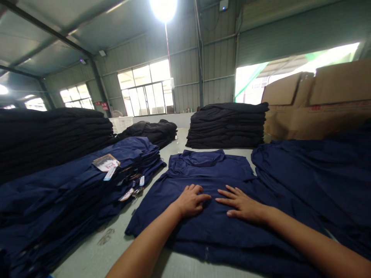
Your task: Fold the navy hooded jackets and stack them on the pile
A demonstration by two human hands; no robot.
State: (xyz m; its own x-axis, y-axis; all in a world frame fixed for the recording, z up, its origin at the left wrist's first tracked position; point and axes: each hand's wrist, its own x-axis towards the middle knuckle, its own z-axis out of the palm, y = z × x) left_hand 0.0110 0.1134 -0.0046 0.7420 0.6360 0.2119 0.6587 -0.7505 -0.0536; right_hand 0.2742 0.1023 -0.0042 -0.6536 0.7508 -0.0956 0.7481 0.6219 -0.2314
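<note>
A navy blue garment [179,227] lies spread on the table in front of me, its far end folded into a narrower part with a gathered edge. On its middle rests my left hand [191,200], fingers apart and slightly bent against the cloth. My right hand [242,204] lies flatter beside it, fingers spread, palm down on the same fabric. A small gap separates the two hands, and neither grips anything. Whether the garment is trousers or a top, I cannot tell.
At left is a navy garment stack [72,185] with paper tags [107,163]. Black stacks [227,125] stand behind. More navy cloth [313,173] lies at right, before cardboard boxes [324,112]. The pale tabletop [116,235] shows between piles.
</note>
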